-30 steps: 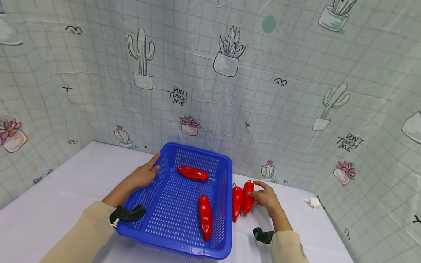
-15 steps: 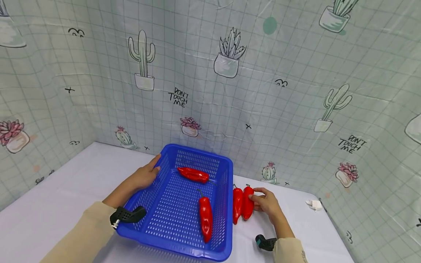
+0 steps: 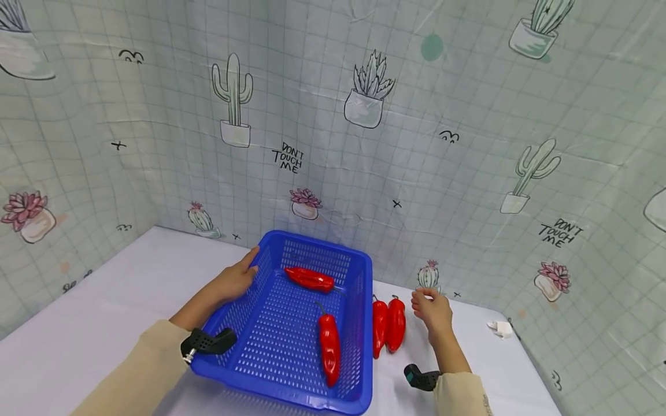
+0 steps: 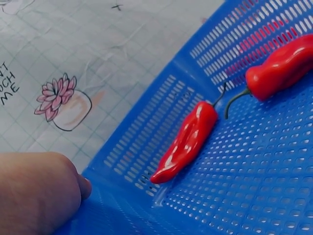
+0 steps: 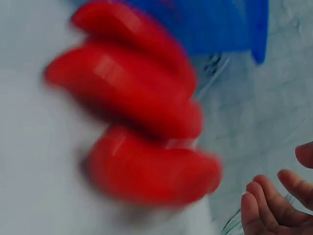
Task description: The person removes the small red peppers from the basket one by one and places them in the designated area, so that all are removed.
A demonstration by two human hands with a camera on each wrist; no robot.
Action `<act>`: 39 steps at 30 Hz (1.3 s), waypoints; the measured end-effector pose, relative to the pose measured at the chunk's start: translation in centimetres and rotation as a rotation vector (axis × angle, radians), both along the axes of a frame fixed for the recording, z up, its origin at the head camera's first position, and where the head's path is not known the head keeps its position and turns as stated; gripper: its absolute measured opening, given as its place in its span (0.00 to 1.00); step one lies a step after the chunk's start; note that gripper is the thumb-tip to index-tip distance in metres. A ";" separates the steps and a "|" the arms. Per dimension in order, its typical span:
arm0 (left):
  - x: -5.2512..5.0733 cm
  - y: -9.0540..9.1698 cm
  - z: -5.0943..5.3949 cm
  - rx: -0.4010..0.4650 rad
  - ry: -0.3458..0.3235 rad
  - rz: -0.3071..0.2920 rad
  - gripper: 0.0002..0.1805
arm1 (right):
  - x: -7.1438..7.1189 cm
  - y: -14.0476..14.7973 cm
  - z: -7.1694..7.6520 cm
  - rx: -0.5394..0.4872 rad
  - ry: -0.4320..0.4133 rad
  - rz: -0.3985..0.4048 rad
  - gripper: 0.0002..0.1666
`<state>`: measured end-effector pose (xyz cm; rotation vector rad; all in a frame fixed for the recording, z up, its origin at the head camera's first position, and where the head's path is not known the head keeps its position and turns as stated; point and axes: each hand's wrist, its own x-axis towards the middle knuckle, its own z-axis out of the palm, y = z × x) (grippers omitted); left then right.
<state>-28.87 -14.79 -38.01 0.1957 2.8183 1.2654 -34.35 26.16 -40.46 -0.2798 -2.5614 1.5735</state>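
My left hand (image 3: 236,281) grips the left rim of a blue plastic basket (image 3: 229,374), with the thumb over the inner side. Two glossy red peppers lie inside: one pepper (image 3: 310,279) near the back wall, another pepper (image 3: 329,349) along the right side. Just outside the right wall, a red pepper (image 3: 380,326) and a second pepper (image 3: 396,325) lie side by side on the table. My right hand (image 3: 433,309) hovers right of them, fingers loosely bent and holding nothing. In the right wrist view, three blurred red peppers (image 5: 122,88) show by the basket.
A white table (image 3: 130,271) carries everything. Behind it hangs a grid-patterned curtain (image 3: 322,133) with cactus prints. A small crumpled white scrap (image 3: 500,329) lies near the table's right edge. Black wrist straps (image 3: 208,342) are on both arms.
My right hand has let go of the outer pepper and moved away to the right. That pepper had first shifted slightly toward me. My left hand stays on the basket.
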 end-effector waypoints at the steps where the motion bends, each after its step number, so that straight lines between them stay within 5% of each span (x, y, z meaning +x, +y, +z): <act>1: 0.0 0.0 0.0 0.000 0.001 0.000 0.32 | -0.2 -0.7 0.7 -0.019 0.024 0.001 0.22; 8: -0.2 -0.5 0.3 0.009 0.005 -0.001 0.32 | -1.4 -8.0 6.1 -0.089 0.156 0.130 0.20; 16: -0.1 -0.6 -0.1 -0.010 0.017 0.004 0.31 | -2.3 -14.0 8.6 -0.069 0.080 0.272 0.22; 23: -0.1 -0.5 -0.2 0.004 0.031 0.009 0.31 | -2.5 -18.3 7.2 -0.141 0.039 0.300 0.20; 30: -0.3 -0.2 -0.4 0.008 0.035 0.000 0.31 | -1.7 -20.8 5.2 -0.182 -0.091 0.311 0.18; 39: 0.0 0.1 -0.4 0.028 0.023 -0.003 0.31 | -1.5 -20.4 3.3 -0.045 -0.093 0.310 0.16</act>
